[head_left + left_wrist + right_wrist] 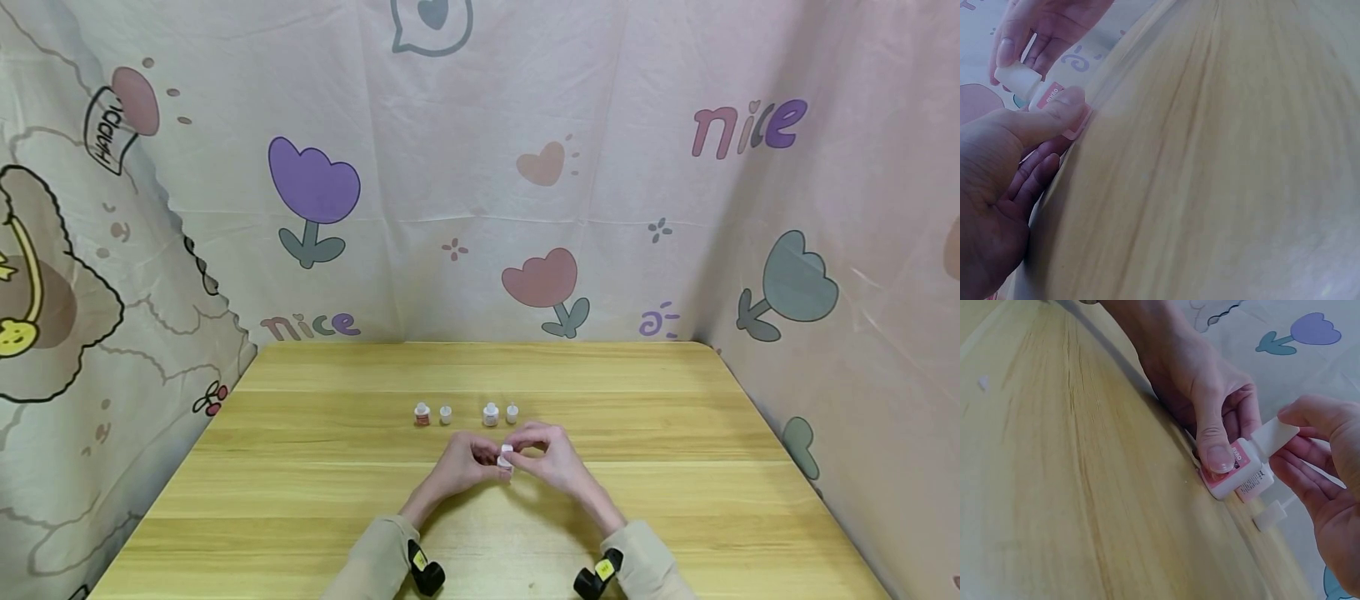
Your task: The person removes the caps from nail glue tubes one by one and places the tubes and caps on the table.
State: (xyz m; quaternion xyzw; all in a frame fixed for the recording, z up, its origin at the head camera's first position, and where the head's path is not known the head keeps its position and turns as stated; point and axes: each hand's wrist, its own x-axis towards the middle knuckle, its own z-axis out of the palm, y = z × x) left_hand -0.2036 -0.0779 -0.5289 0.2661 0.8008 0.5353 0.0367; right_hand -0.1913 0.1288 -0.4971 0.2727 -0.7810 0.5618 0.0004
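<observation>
My left hand (467, 461) grips a small white bottle (1244, 465) with a pink label, thumb across the label, just above the wooden table. At the bottle's top, my right hand (553, 458) pinches the white cap (1274, 435) between thumb and fingers. The cap sits at the bottle's neck; whether it is loose cannot be told. In the left wrist view the left hand (988, 156) partly covers the bottle (1047, 97), with the white cap (1018, 78) under the other thumb.
Beyond the hands stand a red-labelled bottle (422, 415) and a paler bottle (491, 415). Beside each is a white cap, one on the left (446, 415) and one on the right (512, 413) with a thin stem upward. A printed cloth (450, 167) hangs behind the wooden table (337, 500).
</observation>
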